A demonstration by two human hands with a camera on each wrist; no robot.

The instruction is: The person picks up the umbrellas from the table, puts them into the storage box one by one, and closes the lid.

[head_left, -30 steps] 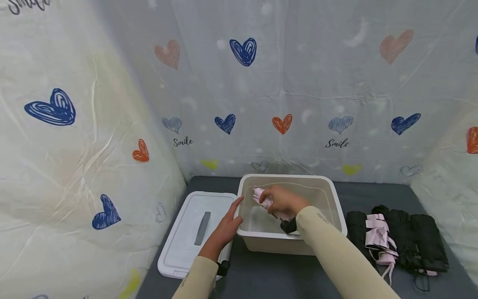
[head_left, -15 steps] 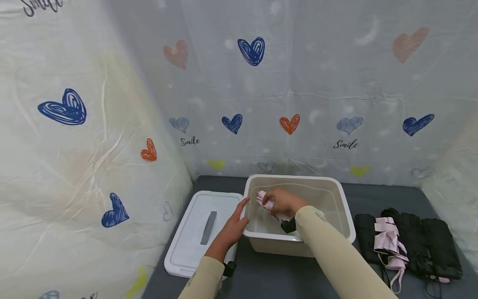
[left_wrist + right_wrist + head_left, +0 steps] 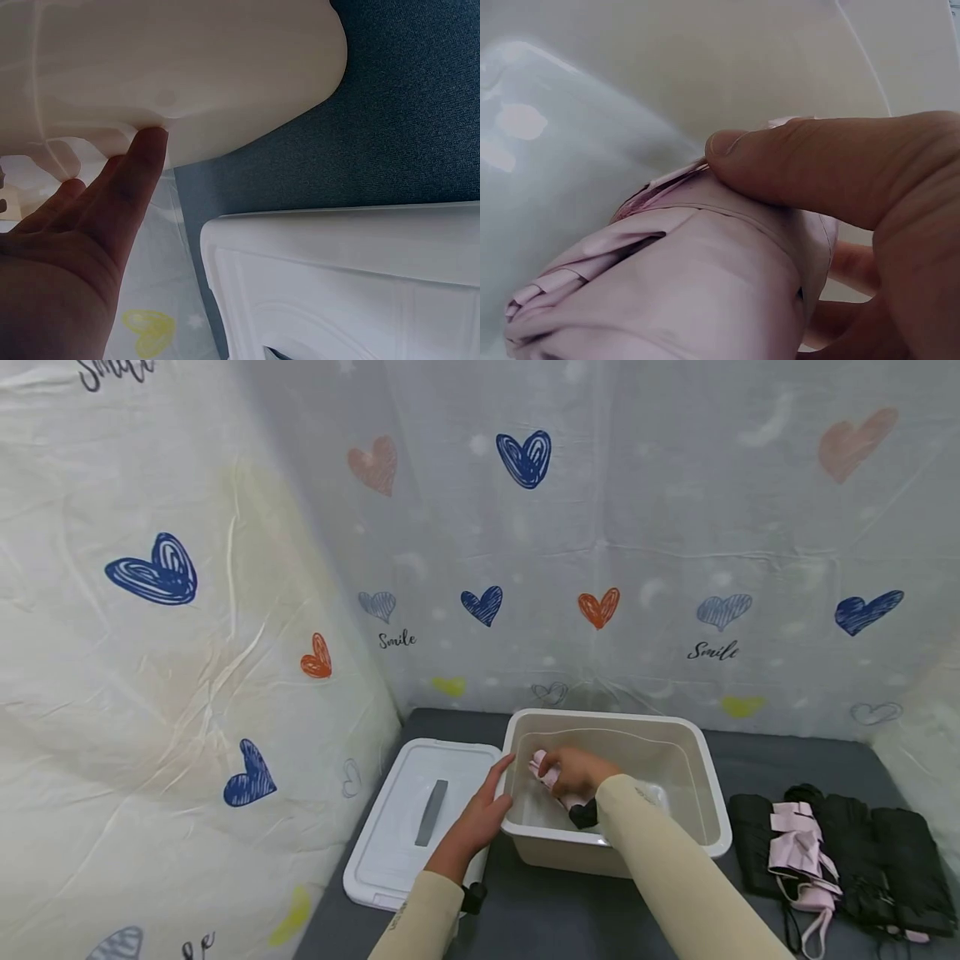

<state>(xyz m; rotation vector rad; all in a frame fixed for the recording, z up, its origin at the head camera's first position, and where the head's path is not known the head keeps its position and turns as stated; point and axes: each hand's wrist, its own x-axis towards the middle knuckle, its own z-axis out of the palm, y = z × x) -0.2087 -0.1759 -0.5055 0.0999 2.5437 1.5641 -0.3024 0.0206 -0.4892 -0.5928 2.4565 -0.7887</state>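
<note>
Inside a beige plastic bin [image 3: 551,852], my right hand [image 3: 579,772] grips a rolled pink folding umbrella [image 3: 543,770] near the left wall. The right wrist view shows the thumb pressed on the pleated pink fabric [image 3: 712,277], fingers curled round its far side, and the bin's pale floor [image 3: 547,172] beneath. My left hand [image 3: 480,817] lies along the bin's outer left side, fingers extended. Seen from the left wrist, its fingertips [image 3: 152,142] touch the bin's outer wall [image 3: 187,67].
Left of the bin a white lid [image 3: 390,827] with a grey handle lies on the dark tabletop [image 3: 558,914]. To the right, several black folded umbrellas [image 3: 911,868] lie side by side, with a pink one [image 3: 798,852] among them. A heart-printed curtain [image 3: 600,527] hangs behind.
The head view has turned a little left, so everything sits further right in it. My right hand has lowered slightly with the pink umbrella; the left stays at the bin's side.
</note>
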